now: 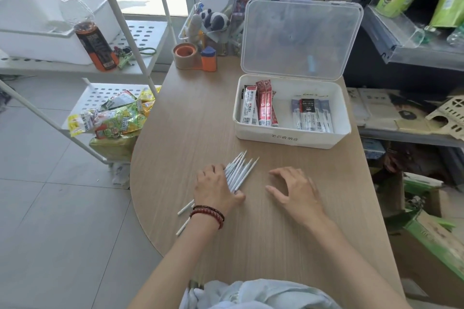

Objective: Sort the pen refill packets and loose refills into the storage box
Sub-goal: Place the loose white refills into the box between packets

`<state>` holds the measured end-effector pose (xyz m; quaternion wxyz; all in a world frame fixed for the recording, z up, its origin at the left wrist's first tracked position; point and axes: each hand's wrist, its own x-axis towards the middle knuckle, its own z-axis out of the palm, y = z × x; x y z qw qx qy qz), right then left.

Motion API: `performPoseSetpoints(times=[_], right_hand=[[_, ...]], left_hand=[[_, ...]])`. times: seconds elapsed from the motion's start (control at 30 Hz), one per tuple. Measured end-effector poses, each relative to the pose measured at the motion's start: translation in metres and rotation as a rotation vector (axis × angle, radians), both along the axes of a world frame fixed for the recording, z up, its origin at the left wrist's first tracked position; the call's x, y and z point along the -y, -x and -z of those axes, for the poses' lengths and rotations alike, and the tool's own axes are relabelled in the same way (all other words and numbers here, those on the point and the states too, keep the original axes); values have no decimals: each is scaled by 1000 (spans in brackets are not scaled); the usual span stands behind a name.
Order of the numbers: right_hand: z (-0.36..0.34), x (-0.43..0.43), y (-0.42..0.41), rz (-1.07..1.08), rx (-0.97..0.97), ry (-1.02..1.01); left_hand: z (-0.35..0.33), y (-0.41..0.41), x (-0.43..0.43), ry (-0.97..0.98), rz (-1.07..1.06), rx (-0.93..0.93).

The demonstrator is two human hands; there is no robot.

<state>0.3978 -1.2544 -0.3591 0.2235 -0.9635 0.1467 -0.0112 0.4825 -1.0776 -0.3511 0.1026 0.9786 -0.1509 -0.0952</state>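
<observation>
A white storage box [288,137] stands open on the wooden table, its clear lid [301,37] tilted up behind. Red and white refill packets [261,108] lie in its left part, grey and black packets [312,115] in its right part. Several loose white refills [239,169] lie bunched on the table in front of the box. My left hand [216,185] rests flat on the bunch's left side, thumb at its near end. Some refill ends [184,208] stick out from under my left wrist. My right hand [293,189] hovers to the right, fingers spread, holding nothing.
A tape dispenser [193,56] and a clear organiser with a panda toy [214,21] stand at the table's far end. A white shelf rack [140,40] with a drink bottle [94,40] and snack bags [118,118] stands left. Dark shelving [414,57] is on the right.
</observation>
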Motion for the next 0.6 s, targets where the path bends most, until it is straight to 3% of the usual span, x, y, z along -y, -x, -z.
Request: performPoseSetpoints(times=[0.33,0.6], right_hand=[[-6,4,-14,-2,-53,-95],[-15,-8,-48,-128,-215,-247]], left_hand=[[-2,-7,3,80,-7,-23],[19,19,-35,87,-16,202]])
